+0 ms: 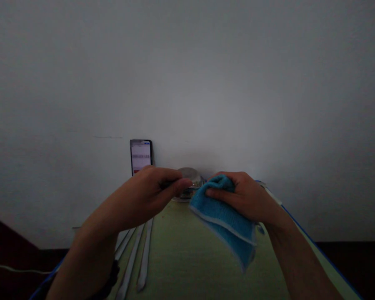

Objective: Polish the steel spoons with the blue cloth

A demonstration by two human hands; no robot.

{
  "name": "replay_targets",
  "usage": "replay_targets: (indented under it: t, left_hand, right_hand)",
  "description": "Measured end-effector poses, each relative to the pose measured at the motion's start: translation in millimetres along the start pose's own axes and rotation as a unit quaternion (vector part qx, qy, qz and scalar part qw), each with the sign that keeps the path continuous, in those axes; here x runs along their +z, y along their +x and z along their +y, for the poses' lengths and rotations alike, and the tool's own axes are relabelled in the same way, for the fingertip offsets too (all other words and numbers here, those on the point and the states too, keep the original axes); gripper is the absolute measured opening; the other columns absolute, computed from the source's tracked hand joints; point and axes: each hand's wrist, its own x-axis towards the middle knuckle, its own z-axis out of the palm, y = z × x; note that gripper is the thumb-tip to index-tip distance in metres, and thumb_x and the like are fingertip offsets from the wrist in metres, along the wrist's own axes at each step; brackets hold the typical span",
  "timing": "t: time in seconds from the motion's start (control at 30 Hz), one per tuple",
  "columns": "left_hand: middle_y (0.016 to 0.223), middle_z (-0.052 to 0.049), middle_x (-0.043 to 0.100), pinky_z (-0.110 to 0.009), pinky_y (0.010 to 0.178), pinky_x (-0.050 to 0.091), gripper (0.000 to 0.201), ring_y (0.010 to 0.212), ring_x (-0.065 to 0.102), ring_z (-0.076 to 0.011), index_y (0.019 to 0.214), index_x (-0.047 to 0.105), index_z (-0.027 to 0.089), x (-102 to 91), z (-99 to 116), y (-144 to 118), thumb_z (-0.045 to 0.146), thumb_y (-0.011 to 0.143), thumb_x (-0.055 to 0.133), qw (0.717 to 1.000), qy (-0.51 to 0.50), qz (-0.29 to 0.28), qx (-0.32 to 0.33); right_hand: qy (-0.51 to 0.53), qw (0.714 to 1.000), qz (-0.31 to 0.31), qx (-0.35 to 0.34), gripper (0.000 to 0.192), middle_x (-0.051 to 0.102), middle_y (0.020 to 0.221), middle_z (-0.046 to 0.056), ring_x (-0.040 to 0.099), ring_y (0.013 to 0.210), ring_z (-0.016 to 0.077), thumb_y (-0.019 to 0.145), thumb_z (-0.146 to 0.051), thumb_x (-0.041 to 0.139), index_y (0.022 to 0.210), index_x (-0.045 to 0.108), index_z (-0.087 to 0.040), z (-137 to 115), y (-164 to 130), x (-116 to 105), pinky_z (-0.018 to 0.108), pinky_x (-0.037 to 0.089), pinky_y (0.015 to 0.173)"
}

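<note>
The blue cloth (226, 221) hangs from the right hand (243, 196), which is closed on its upper edge, above the far half of the table. It looks soft, light and limp, like a small towel with a pale hem; it folds under its own weight, so I judge that it is best taken by a bunched edge, as here. The left hand (150, 187) pinches the handle of a thin metal utensil (187, 187), whose other end goes into the cloth; which kind of utensil, I cannot tell. It is probably stiff, smooth and a little slippery, so the handle is the safe place to hold.

Behind the hands stands a metal bowl (190, 177). Several long utensils (140, 258) lie flat on the green table (181, 258), near the left forearm. A phone (141, 156) with a lit screen leans on the plain wall (187, 75). The room is dim.
</note>
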Motion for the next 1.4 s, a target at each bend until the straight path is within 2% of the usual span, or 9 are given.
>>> replay_targets:
  t: [0.2,0.33,0.43,0.53,0.67,0.8,0.93,1.27,1.4]
  left_hand:
    - [0.055,0.002,0.053,-0.017,0.048,0.035,0.037,0.052,0.048,-0.0080,0.067,0.058,0.014,2.8,-9.7,3.1,0.039,0.086,0.039,0.997,-0.071,0.033,-0.014]
    - [0.054,0.003,0.049,-0.018,0.048,0.034,0.037,0.052,0.045,-0.0073,0.067,0.058,0.013,9.2,-12.2,7.3,0.038,0.086,0.038,0.994,-0.083,0.063,-0.012]
    - [0.052,0.004,0.045,-0.017,0.046,0.032,0.038,0.049,0.042,-0.0064,0.062,0.055,0.013,15.5,-5.4,12.0,0.038,0.086,0.038,0.993,-0.081,0.087,-0.014]
    - [0.054,0.003,0.049,-0.018,0.049,0.034,0.038,0.052,0.046,-0.0072,0.062,0.054,0.013,19.0,1.5,15.0,0.037,0.087,0.037,0.992,-0.081,0.099,-0.019]
    - [0.055,0.003,0.051,-0.018,0.048,0.034,0.038,0.052,0.047,-0.0078,0.064,0.054,0.013,14.4,-1.6,12.2,0.039,0.087,0.036,0.994,-0.058,0.087,-0.030]
    - [0.053,0.003,0.050,-0.018,0.046,0.033,0.039,0.050,0.046,-0.0078,0.066,0.056,0.014,4.1,-10.2,4.8,0.041,0.086,0.037,0.999,-0.028,0.028,-0.021]
    - [0.053,0.003,0.052,-0.017,0.047,0.033,0.036,0.049,0.047,-0.0071,0.066,0.057,0.014,-0.7,-7.7,1.7,0.039,0.086,0.039,1.000,-0.020,-0.016,0.001]
    - [0.053,0.001,0.054,-0.020,0.048,0.032,0.039,0.048,0.047,-0.0083,0.071,0.061,0.014,6.1,6.1,6.1,0.038,0.088,0.035,0.999,0.027,-0.020,0.041]
    - [0.054,0.002,0.053,-0.020,0.050,0.032,0.038,0.050,0.047,-0.0083,0.070,0.059,0.015,9.7,10.9,9.0,0.037,0.088,0.034,0.997,0.028,-0.038,0.061]
  right_hand:
    - [0.026,0.993,0.111,-0.027,0.028,0.054,0.063,-0.002,0.049,0.058,0.0096,0.081,-0.042,0.046,0.074,0.058,-0.017,-0.6,0.2,8.4,0.021,0.038,0.053]
    - [0.086,0.969,0.233,0.014,0.033,0.048,0.059,-0.002,0.044,0.054,0.0101,0.081,-0.045,0.044,0.066,0.050,-0.017,5.7,4.7,24.4,0.022,0.037,0.051]
    - [0.139,0.938,0.317,0.032,0.034,0.052,0.064,0.001,0.046,0.056,0.0123,0.084,-0.048,0.036,0.078,0.051,-0.017,11.5,8.0,35.9,0.024,0.038,0.052]
    - [0.163,0.924,0.346,0.021,0.036,0.057,0.073,0.004,0.051,0.063,0.0144,0.085,-0.047,0.031,0.093,0.051,-0.017,12.9,9.4,39.9,0.026,0.041,0.056]
    - [0.140,0.946,0.290,0.029,0.030,0.060,0.080,0.004,0.054,0.070,0.0146,0.083,-0.044,0.040,0.092,0.053,-0.018,7.6,7.4,28.5,0.027,0.043,0.063]
    - [0.080,0.989,0.123,0.013,0.022,0.063,0.082,0.002,0.056,0.073,0.0143,0.078,-0.038,0.052,0.088,0.057,-0.018,3.3,2.2,8.2,0.026,0.043,0.066]
    - [0.047,0.999,-0.011,0.005,0.023,0.063,0.075,0.000,0.055,0.065,0.0117,0.076,-0.038,0.055,0.087,0.062,-0.019,0.6,-1.9,-4.2,0.023,0.043,0.060]
    - [-0.026,0.999,-0.035,0.014,0.027,0.062,0.069,-0.002,0.056,0.063,0.0116,0.074,-0.044,0.055,0.081,0.066,-0.020,-4.7,-6.5,-10.9,0.020,0.039,0.054]
    - [-0.072,0.995,-0.065,-0.026,0.024,0.062,0.068,-0.003,0.055,0.061,0.0098,0.075,-0.042,0.055,0.086,0.065,-0.023,-8.5,-5.6,-11.8,0.020,0.037,0.055]
